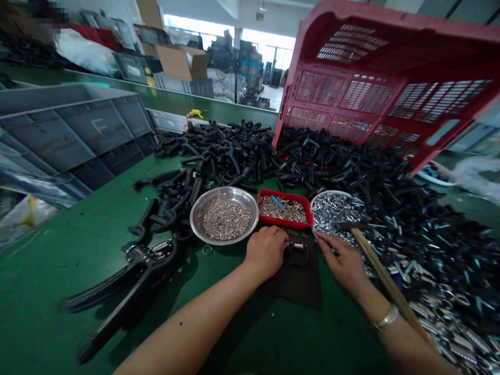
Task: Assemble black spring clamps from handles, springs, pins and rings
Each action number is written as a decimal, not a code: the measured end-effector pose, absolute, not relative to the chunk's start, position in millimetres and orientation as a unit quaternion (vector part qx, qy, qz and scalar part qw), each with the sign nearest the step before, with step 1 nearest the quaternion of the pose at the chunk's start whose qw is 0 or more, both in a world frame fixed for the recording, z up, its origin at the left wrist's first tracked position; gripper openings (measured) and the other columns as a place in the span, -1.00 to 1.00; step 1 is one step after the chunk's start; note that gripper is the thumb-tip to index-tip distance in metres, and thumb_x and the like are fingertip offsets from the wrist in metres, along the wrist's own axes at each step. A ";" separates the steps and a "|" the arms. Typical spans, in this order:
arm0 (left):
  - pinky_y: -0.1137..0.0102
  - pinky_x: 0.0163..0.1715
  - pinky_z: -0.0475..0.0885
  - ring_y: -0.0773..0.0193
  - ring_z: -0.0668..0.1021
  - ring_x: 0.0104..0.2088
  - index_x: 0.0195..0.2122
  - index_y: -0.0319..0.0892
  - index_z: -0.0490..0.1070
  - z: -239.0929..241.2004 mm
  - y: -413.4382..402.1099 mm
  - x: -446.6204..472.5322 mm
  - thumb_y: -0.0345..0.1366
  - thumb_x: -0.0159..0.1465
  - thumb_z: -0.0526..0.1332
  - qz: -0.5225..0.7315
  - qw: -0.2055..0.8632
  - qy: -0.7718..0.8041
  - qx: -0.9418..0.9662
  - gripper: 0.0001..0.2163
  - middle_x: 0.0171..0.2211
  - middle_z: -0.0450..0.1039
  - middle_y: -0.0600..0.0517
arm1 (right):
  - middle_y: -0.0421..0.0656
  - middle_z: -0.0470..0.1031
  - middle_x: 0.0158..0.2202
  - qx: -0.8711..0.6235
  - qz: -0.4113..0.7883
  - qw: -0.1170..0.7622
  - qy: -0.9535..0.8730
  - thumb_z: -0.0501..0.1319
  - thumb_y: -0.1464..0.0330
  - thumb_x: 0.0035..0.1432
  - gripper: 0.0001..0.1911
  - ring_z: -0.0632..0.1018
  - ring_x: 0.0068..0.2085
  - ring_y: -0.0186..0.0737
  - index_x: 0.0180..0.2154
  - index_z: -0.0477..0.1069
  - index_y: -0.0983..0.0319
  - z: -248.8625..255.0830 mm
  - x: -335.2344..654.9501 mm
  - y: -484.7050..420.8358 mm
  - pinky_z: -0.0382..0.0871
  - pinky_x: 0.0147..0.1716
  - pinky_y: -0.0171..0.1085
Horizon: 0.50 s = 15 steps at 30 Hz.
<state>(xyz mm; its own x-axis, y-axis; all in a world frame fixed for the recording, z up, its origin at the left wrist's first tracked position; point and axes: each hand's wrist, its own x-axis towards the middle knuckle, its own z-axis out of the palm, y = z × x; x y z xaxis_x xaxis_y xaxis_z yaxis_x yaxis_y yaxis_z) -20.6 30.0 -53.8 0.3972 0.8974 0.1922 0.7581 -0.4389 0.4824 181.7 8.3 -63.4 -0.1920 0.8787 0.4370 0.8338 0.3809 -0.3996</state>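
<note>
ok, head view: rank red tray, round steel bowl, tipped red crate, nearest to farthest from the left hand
1. Red tray of small metal parts, just beyond the left hand, a little to its right.
2. Round steel bowl, beyond and to its left; close to the tray's distance, hard to separate.
3. Tipped red crate, far back right, clearly farthest.

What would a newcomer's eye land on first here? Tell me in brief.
The big red crate, tipped on its side at the upper right over a sprawling heap of black plastic parts. Then the two hands, left hand and right hand, meeting at a small sprung part on a dark mat below three dishes of metal pieces.
</note>
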 end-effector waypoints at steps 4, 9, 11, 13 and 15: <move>0.44 -0.32 0.30 0.32 0.42 -0.34 -0.34 -0.17 0.38 -48.2 30.2 -19.5 -0.31 0.18 0.10 0.271 0.402 0.442 0.755 -0.89 -0.35 0.41 0.07 | -0.15 0.50 -0.33 -0.542 0.120 0.418 -0.720 0.15 0.35 0.09 -0.85 0.51 -0.28 -0.26 -0.28 0.45 0.19 -61.1 149.4 -8.3 0.40 -0.29 -0.26; 0.55 -0.44 0.23 0.48 0.31 -0.51 -0.47 -0.26 0.29 -49.0 29.1 -15.8 -0.42 0.12 0.13 0.312 0.657 0.402 0.556 -0.95 -0.54 0.27 0.13 | -0.15 0.47 -0.40 -0.536 0.162 0.499 -0.661 0.17 0.35 0.06 -0.91 0.49 -0.35 -0.27 -0.38 0.44 0.21 -62.9 124.9 -13.4 0.40 -0.36 -0.27; 0.58 -0.54 0.17 0.52 0.25 -0.57 -0.48 -0.25 0.28 -49.9 28.7 -16.1 -0.37 0.09 0.16 0.294 0.699 0.406 0.510 -0.92 -0.57 0.22 0.17 | -0.16 0.46 -0.41 -0.535 0.158 0.486 -0.673 0.15 0.35 0.08 -0.90 0.48 -0.35 -0.27 -0.38 0.43 0.20 -62.8 125.8 -11.7 0.39 -0.37 -0.27; 0.60 -0.65 0.05 0.54 0.17 -0.62 -0.46 -0.24 0.28 -51.1 28.4 -17.1 -0.28 0.07 0.19 0.264 0.732 0.415 0.471 -0.86 -0.58 0.20 0.18 | -0.16 0.44 -0.42 -0.527 0.142 0.464 -0.698 0.13 0.36 0.10 -0.90 0.47 -0.35 -0.27 -0.38 0.41 0.21 -62.5 128.5 -9.5 0.38 -0.37 -0.28; 0.60 -0.70 -0.06 0.55 0.13 -0.65 -0.44 -0.24 0.30 -52.2 28.4 -18.5 -0.19 0.05 0.20 0.247 0.750 0.420 0.447 -0.80 -0.56 0.23 0.18 | -0.15 0.42 -0.42 -0.520 0.122 0.443 -0.721 0.09 0.37 0.12 -0.90 0.46 -0.36 -0.27 -0.38 0.37 0.21 -62.7 130.4 -7.3 0.37 -0.37 -0.28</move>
